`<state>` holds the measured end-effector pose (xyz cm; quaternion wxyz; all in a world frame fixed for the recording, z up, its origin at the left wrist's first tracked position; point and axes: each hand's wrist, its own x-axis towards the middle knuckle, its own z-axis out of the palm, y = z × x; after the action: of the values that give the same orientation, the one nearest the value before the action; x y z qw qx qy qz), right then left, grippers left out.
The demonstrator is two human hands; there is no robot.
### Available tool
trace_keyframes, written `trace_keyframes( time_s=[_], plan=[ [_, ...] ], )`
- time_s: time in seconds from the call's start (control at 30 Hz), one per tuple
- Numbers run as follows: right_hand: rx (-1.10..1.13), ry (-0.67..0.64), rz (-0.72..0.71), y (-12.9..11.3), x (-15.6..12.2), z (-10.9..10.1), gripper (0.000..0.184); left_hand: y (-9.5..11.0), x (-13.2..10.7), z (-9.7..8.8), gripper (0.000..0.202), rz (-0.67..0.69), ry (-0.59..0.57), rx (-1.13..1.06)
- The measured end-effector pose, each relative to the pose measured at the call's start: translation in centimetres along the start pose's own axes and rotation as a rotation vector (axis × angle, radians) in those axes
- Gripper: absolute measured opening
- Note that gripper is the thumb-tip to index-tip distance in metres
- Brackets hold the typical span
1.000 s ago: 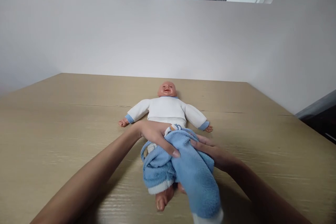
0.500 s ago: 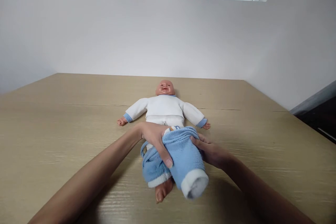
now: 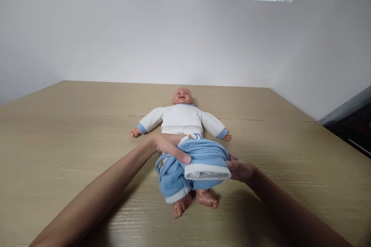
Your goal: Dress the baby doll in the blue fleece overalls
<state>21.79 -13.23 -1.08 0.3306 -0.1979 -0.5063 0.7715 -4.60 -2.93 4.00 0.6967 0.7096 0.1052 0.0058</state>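
A baby doll [image 3: 182, 117] in a white top with blue cuffs lies on its back, head away from me. Light blue pants [image 3: 203, 154] with white leg hems are bunched around its legs, and both bare feet show below them. My left hand [image 3: 174, 149] grips the bunched cloth from the left, thumb on top and the other fingers hidden beneath. On the other side, my right hand [image 3: 239, 168] holds the edge of the pants by the white hem, its fingers partly behind the cloth. The doll's knees are covered by the fabric.
The doll lies on a wide wooden table [image 3: 72, 139] with a seam running across it. A white partition wall [image 3: 145, 38] rises behind the far edge. Something dark [image 3: 353, 123] stands beyond the table's right side.
The pant leg on the right has been gathered up and back, its white hem now facing me. The doll's second foot has come into view beneath it.
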Motion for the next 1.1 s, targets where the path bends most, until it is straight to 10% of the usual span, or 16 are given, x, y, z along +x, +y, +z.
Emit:
trace_keyframes(
  time_s=[0.13, 0.27, 0.57, 0.83, 1.1],
  plan=[
    [0.017, 0.009, -0.044, -0.2, 0.0, 0.0, 0.041, -0.4, 0.1, 0.0, 0.055, -0.015, 0.037, -0.014],
    [-0.15, -0.008, 0.019, -1.3, 0.0, 0.0, 0.065, -0.6, -0.2, -0.2, 0.047, 0.04, 0.065, -0.024],
    [-0.454, 0.608, -0.159, -3.0, 0.6, 6.1, 0.043, 0.2, 0.3, 0.7, 0.065, 0.112, 0.148, -0.071],
    [-0.574, 1.048, -0.046, 5.4, -2.7, 14.5, 0.055, 4.0, 0.0, 3.1, 0.025, -0.044, 0.087, 0.358],
    [-0.972, 1.31, 0.059, 8.7, -6.4, 12.9, 0.053, 4.8, 0.7, 7.0, 0.051, -0.289, 0.148, 0.896]
  ],
)
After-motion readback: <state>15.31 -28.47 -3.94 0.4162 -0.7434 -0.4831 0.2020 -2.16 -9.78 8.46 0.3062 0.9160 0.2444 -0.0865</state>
